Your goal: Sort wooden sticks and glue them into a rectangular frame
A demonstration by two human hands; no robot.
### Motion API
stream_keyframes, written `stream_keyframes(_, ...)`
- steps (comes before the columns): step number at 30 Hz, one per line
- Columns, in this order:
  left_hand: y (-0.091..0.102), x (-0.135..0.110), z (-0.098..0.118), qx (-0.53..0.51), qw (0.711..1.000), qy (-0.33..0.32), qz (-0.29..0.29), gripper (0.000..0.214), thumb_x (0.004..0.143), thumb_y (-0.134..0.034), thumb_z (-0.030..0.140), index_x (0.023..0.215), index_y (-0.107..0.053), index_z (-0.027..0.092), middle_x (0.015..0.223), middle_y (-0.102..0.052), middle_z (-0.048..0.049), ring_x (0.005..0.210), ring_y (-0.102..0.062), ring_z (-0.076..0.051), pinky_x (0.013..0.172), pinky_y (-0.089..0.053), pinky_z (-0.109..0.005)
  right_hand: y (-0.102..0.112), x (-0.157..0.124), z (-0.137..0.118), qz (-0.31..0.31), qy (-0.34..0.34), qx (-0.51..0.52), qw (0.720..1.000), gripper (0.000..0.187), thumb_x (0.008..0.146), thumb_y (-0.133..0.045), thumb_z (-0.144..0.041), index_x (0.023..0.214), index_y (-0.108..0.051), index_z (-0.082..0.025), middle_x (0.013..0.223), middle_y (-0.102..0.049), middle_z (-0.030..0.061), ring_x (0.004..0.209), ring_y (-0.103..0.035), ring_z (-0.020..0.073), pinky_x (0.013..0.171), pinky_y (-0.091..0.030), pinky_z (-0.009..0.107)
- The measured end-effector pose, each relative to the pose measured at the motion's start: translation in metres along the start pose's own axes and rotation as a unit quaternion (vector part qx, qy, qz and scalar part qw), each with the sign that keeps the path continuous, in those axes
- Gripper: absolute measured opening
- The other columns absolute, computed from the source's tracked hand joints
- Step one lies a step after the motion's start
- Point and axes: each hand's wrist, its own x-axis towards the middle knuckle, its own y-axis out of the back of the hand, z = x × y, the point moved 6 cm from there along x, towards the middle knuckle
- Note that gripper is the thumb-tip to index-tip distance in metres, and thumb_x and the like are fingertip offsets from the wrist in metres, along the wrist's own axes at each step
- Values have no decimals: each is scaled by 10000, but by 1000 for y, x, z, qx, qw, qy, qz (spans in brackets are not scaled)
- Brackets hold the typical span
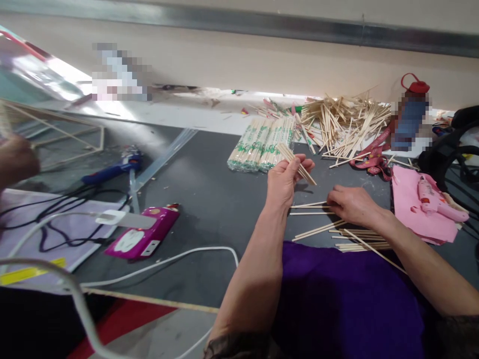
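Note:
My left hand (286,177) is raised above the dark table (209,199), gripping a small bundle of thin wooden sticks (297,162) that slant toward the right. My right hand (350,204) rests palm down on the table, its fingers pressing on loose wooden sticks (310,205) lying flat. More loose sticks (355,240) lie just in front of my right wrist, beside a purple cloth (337,299) on my lap.
Wrapped packs of sticks (262,144) and a big loose pile (344,124) lie at the back. A pink glue gun (437,199) rests on pink cloth at right. A blue glue gun (116,167), a magenta power strip (144,234) and white cables sit left. Another person's hand (15,159) shows at far left.

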Motion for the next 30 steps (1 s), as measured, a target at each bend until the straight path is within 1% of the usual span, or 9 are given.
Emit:
stream_keyframes(2,1,0,-1,2,1000,0,-2,367,676,-747,450,888,-682,157,799,-742,-60,840,-710,-212,829,-530,-368,2,2,-1,31,5,-6,999,240,887,-499,-252,1086,-625,-206,1073,-612,72,943,-565,206,670,-375,276)
stream_keyframes(5,1,1,-1,-1,1000,1,-1,352,684,-743,441,890,-682,162,800,-742,-56,829,-710,-205,829,-531,-367,-3,5,-4,29,27,-1,999,292,894,-504,-244,1167,-604,-207,1125,-583,91,980,-533,211,730,-387,288)
stream_keyframes(12,0,-1,1,-2,1000,5,-1,349,672,-751,434,878,-688,159,794,-744,-59,833,-709,-209,818,-531,-353,-15,0,-9,-22,60,37,997,261,939,-425,-264,1064,-647,-210,996,-613,69,872,-564,165,685,-360,259)
stream_keyframes(17,-4,-3,-3,-5,1000,7,-10,353,665,-755,431,871,-687,152,789,-743,-58,793,-710,-200,812,-532,-358,-14,-12,-21,-81,115,53,989,235,884,-477,-244,1024,-665,-234,981,-654,45,847,-602,164,615,-341,250)
stream_keyframes(19,-8,-4,-7,-10,1000,12,-19,350,661,-760,424,866,-688,151,786,-743,-56,780,-709,-195,811,-533,-358,-13,-12,-21,-106,121,57,985,241,869,-488,-251,1017,-678,-239,981,-672,39,835,-618,165,608,-348,248)
stream_keyframes(21,-10,-5,-11,-12,999,21,-24,359,653,-765,425,868,-687,149,784,-742,-58,772,-709,-195,805,-535,-357,-10,-7,-14,-110,86,50,989,261,873,-474,-263,1020,-687,-235,988,-690,44,842,-633,174,617,-362,250)
stream_keyframes(24,-12,-6,-17,-4,999,34,-24,381,646,-764,445,872,-687,148,785,-742,-65,767,-708,-200,797,-535,-363,-4,5,6,-96,-7,31,995,290,883,-453,-294,1042,-687,-231,1004,-708,63,870,-647,199,640,-382,259)
stream_keyframes(26,-11,-5,-19,2,999,39,-21,390,641,-763,455,870,-687,148,783,-742,-67,770,-708,-203,796,-533,-367,0,12,18,-84,-52,18,995,301,883,-451,-315,1056,-681,-228,1000,-715,77,882,-652,215,658,-394,267)
stream_keyframes(30,-10,-4,-21,-7,999,45,-14,396,618,-778,452,855,-690,147,762,-739,-62,750,-708,-201,777,-537,-360,10,23,34,-68,-88,-9,994,325,889,-435,-331,1070,-675,-206,987,-716,110,879,-659,233,678,-411,281)
